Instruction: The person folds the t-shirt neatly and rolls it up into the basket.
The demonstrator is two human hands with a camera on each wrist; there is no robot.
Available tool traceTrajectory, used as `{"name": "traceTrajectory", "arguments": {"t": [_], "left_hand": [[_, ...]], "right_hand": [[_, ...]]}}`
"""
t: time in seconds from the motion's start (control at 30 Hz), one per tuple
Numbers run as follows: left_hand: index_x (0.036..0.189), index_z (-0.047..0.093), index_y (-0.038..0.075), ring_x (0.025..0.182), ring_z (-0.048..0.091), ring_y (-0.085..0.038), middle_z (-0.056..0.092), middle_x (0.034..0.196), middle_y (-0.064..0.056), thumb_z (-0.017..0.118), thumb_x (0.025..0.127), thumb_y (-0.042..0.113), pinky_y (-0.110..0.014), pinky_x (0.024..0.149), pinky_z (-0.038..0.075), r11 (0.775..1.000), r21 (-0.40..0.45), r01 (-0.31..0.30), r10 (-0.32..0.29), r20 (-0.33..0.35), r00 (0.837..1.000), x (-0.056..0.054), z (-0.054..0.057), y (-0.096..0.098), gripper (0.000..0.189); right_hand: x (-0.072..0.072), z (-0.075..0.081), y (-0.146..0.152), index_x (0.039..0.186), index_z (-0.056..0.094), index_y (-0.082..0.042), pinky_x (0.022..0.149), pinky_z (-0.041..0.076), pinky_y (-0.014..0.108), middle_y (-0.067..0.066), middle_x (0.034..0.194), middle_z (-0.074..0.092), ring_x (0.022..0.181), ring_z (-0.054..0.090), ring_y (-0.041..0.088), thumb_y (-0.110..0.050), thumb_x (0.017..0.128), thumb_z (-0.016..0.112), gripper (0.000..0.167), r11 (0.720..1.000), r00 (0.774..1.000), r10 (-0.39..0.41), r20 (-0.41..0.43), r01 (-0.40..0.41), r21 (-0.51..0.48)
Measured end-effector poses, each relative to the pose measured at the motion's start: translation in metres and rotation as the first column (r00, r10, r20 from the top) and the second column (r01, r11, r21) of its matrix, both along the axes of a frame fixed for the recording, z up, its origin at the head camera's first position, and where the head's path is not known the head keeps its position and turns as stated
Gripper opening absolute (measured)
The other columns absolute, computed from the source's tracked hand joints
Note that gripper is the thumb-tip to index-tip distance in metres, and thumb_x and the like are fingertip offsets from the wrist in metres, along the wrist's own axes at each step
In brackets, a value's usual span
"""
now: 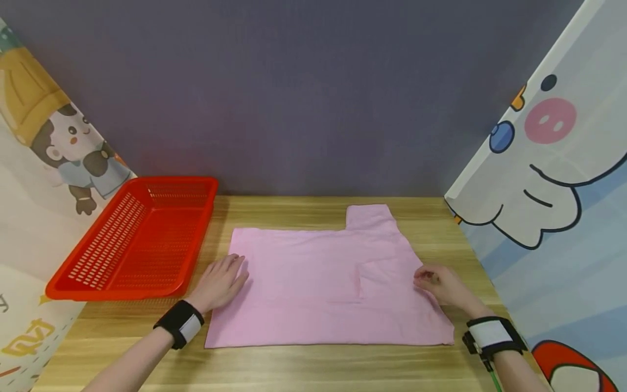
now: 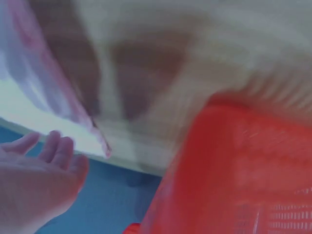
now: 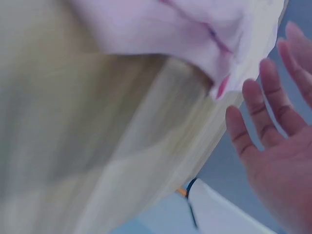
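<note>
Centrally, a pink cloth (image 1: 294,283) lies spread on the counter (image 1: 318,370); left hand (image 1: 219,284) and right hand (image 1: 442,284), fingers relaxed, grasp nothing at opposite edges. Smoothing probably calls for light, even outward strokes.

Wears a wide black band (image 1: 170,321) around the left wrist, just behind the left hand (image 1: 217,284), with a pale rectangular patch (image 1: 190,328) on the inward side. Wears a similar black band (image 1: 513,331) around the right wrist, behind the right hand (image 1: 443,284), with a broad white patch (image 1: 489,333) edged in black. Carries a small dark fitting (image 1: 472,344) at that band's inward edge, with a thin green cable (image 1: 495,381) trailing beside the right forearm (image 1: 516,371). Otherwise bare on both hands and forearms.
</note>
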State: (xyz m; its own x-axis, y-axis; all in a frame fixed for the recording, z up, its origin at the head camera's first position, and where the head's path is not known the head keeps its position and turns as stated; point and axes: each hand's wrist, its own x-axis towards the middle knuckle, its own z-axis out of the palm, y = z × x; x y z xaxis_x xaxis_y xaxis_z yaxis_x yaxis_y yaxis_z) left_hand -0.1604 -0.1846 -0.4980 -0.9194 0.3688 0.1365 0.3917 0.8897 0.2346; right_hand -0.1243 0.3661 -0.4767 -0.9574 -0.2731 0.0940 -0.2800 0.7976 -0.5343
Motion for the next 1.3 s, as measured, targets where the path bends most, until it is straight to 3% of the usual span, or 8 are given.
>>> {"name": "traceTrajectory", "arguments": {"t": [0.13,0.27,0.43,0.6,0.83,0.97,1.13,1.3], "left_hand": [[0.142,0.047,-0.006,0.137,0.043,-0.049,0.046,0.148,-0.030,0.049,0.104,0.032,-0.066,0.114,0.031,0.999,-0.017,-0.051,0.052,0.077,0.996,-0.017,0.006,0.008,0.054],[0.148,0.039,-0.007,0.146,0.033,-0.048,0.034,0.157,-0.031,0.047,0.104,0.031,-0.067,0.119,0.023,0.997,-0.032,-0.073,0.077,0.164,0.983,-0.029,0.006,0.011,0.060],[0.154,0.028,-0.008,0.152,0.023,-0.045,0.021,0.164,-0.029,0.044,0.105,0.034,-0.065,0.123,0.015,0.995,-0.067,-0.073,0.087,0.240,0.967,-0.038,-0.003,0.008,0.067],[0.154,0.025,-0.008,0.152,0.023,-0.045,0.020,0.164,-0.028,0.044,0.105,0.036,-0.064,0.123,0.015,0.994,-0.092,-0.060,0.081,0.244,0.966,-0.037,-0.012,0.006,0.069],[0.153,0.030,-0.008,0.150,0.030,-0.043,0.028,0.162,-0.028,0.049,0.103,0.037,-0.063,0.122,0.020,0.996,-0.082,-0.032,0.047,0.181,0.982,-0.029,-0.017,0.010,0.070],[0.150,0.037,-0.006,0.145,0.038,-0.044,0.037,0.157,-0.028,0.051,0.102,0.034,-0.064,0.119,0.025,0.997,-0.059,-0.046,0.053,0.132,0.990,-0.030,-0.014,0.009,0.064],[0.143,0.046,-0.007,0.133,0.046,-0.051,0.044,0.148,-0.032,0.051,0.102,0.025,-0.066,0.113,0.033,0.996,0.040,-0.080,0.076,0.083,0.994,-0.048,-0.011,0.008,0.052],[0.145,0.043,-0.005,0.138,0.036,-0.057,0.032,0.156,-0.034,0.045,0.103,0.022,-0.067,0.115,0.029,0.996,0.029,-0.090,0.083,0.175,0.981,-0.066,-0.012,0.007,0.050]], "right_hand": [[-0.024,0.001,-0.015,0.110,0.070,-0.001,0.087,0.056,0.048,0.015,0.107,0.070,0.099,0.067,0.030,-0.016,0.093,0.070,0.022,0.993,0.994,-0.092,0.063,0.087,0.075],[-0.035,-0.004,-0.026,0.128,0.061,0.003,0.103,0.043,0.066,0.030,0.134,0.056,0.125,0.052,0.050,-0.027,0.092,0.072,0.048,0.989,0.987,-0.097,0.129,0.081,0.126],[-0.034,-0.015,-0.030,0.147,0.041,0.007,0.112,0.030,0.070,0.037,0.155,0.031,0.142,0.031,0.057,-0.040,0.089,0.074,0.082,0.982,0.974,-0.072,0.215,0.032,0.186],[-0.027,-0.019,-0.026,0.152,0.030,0.009,0.115,0.025,0.070,0.038,0.159,0.018,0.146,0.022,0.057,-0.045,0.088,0.074,0.094,0.982,0.950,-0.077,0.302,0.019,0.189],[-0.010,-0.015,-0.019,0.151,0.032,0.010,0.113,0.026,0.071,0.040,0.158,0.018,0.144,0.023,0.059,-0.041,0.087,0.076,0.093,0.977,0.945,-0.099,0.311,0.033,0.211],[-0.008,-0.008,-0.018,0.145,0.041,0.012,0.110,0.034,0.069,0.040,0.152,0.034,0.139,0.036,0.058,-0.039,0.087,0.076,0.085,0.971,0.960,-0.092,0.264,0.028,0.236],[-0.032,-0.007,-0.017,0.126,0.060,0.010,0.099,0.049,0.061,0.033,0.126,0.063,0.118,0.061,0.048,-0.029,0.097,0.066,0.050,0.979,0.984,-0.141,0.107,0.123,0.164],[-0.062,-0.010,-0.016,0.117,0.066,0.010,0.094,0.051,0.061,0.032,0.117,0.065,0.109,0.063,0.048,-0.017,0.100,0.057,0.034,0.961,0.967,-0.255,0.012,0.253,0.111]]}}
